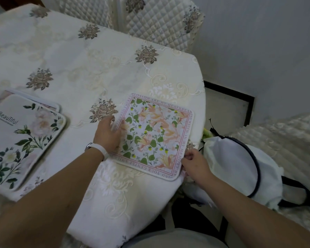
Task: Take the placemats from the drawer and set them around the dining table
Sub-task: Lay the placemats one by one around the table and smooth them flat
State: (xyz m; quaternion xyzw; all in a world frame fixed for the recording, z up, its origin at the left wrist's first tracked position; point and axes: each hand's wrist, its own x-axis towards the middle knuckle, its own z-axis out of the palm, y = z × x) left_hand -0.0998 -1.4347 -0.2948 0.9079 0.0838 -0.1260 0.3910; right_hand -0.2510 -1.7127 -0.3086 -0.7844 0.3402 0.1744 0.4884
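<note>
- My left hand [108,133] lies flat on the left edge of the square placemat [156,135], likely steadying it.
- My right hand [195,162] pinches its near corner, likely squaring it.
- Left of both hands wait the spare placemats [25,140].

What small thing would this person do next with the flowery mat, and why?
Probably let go of it, to fetch the next one. The square placemat lies flat on the table, the left hand rests on its left edge, the right hand pinches its near corner, and a stack of placemats waits at left.
</note>
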